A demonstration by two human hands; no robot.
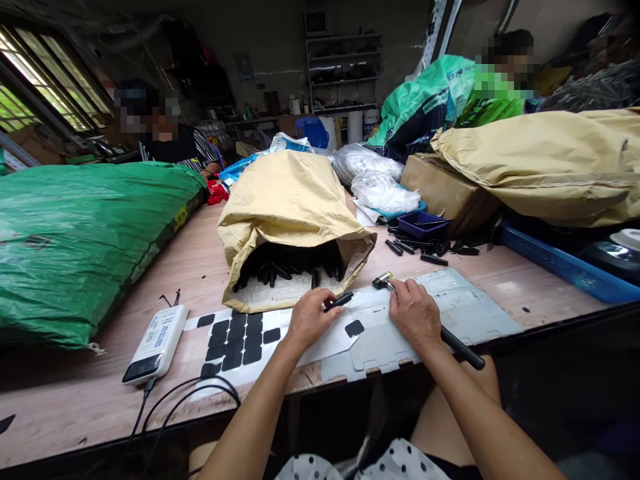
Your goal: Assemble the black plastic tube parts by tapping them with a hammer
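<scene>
My left hand (311, 319) is closed around a small black cylindrical piece (340, 302), held just above the work surface in front of the sack's mouth. In my right hand (415, 313) is a hammer, its small metal head (383, 280) showing past the fingers and its black handle (463, 348) running back under the wrist. Beneath the hands lie a white sheet (320, 350) and a grey plastic board (465, 303). A black rounded square (355, 328) rests on the sheet between the hands. Several similar black squares (235, 340) sit in rows to the left.
A tan sack (290, 193) lies open toward me, with black pieces (280, 267) inside. To the left are a white power bank (157, 343) with a cable and a green sack (95, 247). Loose black parts (434, 259), a purple tray (423, 225) and a blue tray (560, 257) are right. Two people sit beyond.
</scene>
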